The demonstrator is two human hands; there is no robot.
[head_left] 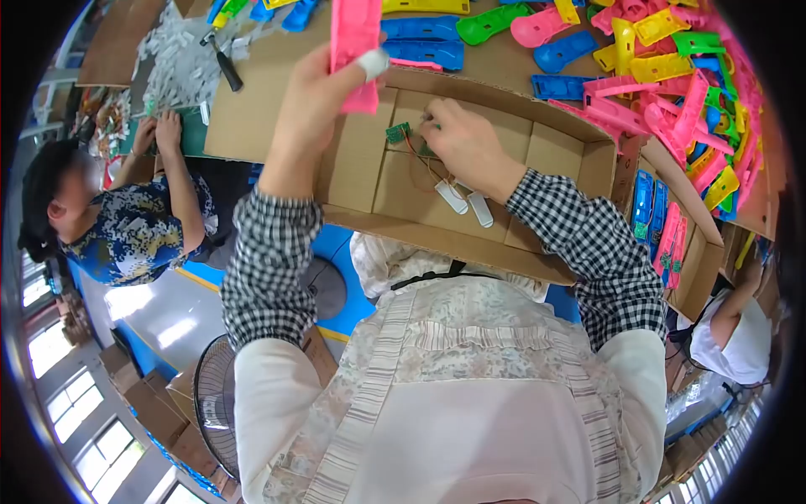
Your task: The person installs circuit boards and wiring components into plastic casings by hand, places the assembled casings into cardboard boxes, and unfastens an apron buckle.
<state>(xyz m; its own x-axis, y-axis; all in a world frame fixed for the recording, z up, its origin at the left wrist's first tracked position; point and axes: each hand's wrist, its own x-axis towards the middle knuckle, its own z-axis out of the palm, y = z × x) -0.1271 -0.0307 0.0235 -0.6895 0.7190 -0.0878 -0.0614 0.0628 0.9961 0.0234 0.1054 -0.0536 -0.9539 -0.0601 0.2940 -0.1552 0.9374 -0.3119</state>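
Observation:
Raised over the left end of the cardboard box is my left hand [312, 105], closed around a long pink plastic shell [356, 38]. A white wrapping covers its thumb tip. My right hand [468, 144] is above the inside of the box with its fingers curled together, and what they grip is hidden. Just left of those fingers is a small green circuit board [397, 133] with thin wires [417, 157]. Two white oblong pieces [452, 197] lie below the right hand, near the wires. A bit of green shows under the fingertips.
The open cardboard box [378, 220] spans the table's front edge. Blue shells [420, 42] and a heap of coloured shells [672, 109] lie behind it. A second box [693, 273] holds shells at right. A hammer [225, 69] and a seated person [138, 218] are at left.

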